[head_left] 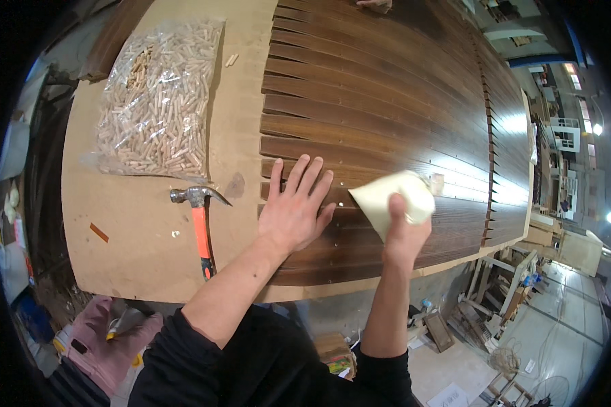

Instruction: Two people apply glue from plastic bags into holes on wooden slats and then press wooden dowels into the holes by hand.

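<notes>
My left hand [293, 214] lies flat with fingers spread on the dark brown wooden slats [360, 102], near their left ends. In my right hand [406, 237] is a cream cone-shaped squeeze bag [380, 193], gripped at its fat end with the thumb on top. The bag's narrow tip points left, toward my left hand, just above the slats. Two small white spots show on the wood beside that tip. Whether the tip touches the wood I cannot tell. The slats lie side by side, their left ends uneven with narrow gaps between.
A claw hammer [201, 227] with an orange handle lies left of my left forearm. Beyond it sits a clear plastic bag of wooden dowels [159, 102], two loose dowels [232, 60] beside it. Another person's hand [375, 5] shows at the far edge. A pale block [437, 184] rests on the slats.
</notes>
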Available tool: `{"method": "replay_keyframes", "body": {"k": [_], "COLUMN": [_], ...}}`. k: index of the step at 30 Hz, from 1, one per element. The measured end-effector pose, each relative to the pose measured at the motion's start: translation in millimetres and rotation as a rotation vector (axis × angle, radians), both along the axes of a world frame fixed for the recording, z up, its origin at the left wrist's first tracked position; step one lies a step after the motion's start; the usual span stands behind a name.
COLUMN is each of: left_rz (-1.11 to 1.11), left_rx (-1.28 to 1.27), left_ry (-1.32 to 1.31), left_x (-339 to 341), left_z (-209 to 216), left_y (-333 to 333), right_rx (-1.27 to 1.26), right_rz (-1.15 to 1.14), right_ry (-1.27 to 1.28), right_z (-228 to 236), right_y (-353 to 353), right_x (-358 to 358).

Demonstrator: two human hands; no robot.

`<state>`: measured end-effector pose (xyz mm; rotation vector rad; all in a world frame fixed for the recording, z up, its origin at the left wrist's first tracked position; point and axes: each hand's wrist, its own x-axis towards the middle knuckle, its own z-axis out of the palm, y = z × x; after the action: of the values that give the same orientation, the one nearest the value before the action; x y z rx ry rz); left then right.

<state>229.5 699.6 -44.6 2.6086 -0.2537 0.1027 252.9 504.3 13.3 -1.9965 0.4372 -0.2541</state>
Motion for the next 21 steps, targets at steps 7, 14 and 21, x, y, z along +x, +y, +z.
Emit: {"method": "replay_keyframes", "body": {"k": [7, 14, 21], "left_rz": [0.035, 0.046, 0.073], "left_rx": [-0.038, -0.082, 0.125], "left_ry": [-0.023, -0.064, -0.1], "left_x": [-0.7, 45.3, 96.0], "left_z": [8.4, 23.9, -2.0], "left_y": [8.6, 15.8, 44.3], "right_rx": [1.247, 1.449, 0.678], "right_rz": [-0.068, 0.261, 0.186], "right_ry": [-0.118, -0.082, -0.092], "right_z": [42.5, 8.7, -27.0], "right_y": [1.2, -51.2, -32.5], "right_x": [-22.1, -13.6, 16.3]}}
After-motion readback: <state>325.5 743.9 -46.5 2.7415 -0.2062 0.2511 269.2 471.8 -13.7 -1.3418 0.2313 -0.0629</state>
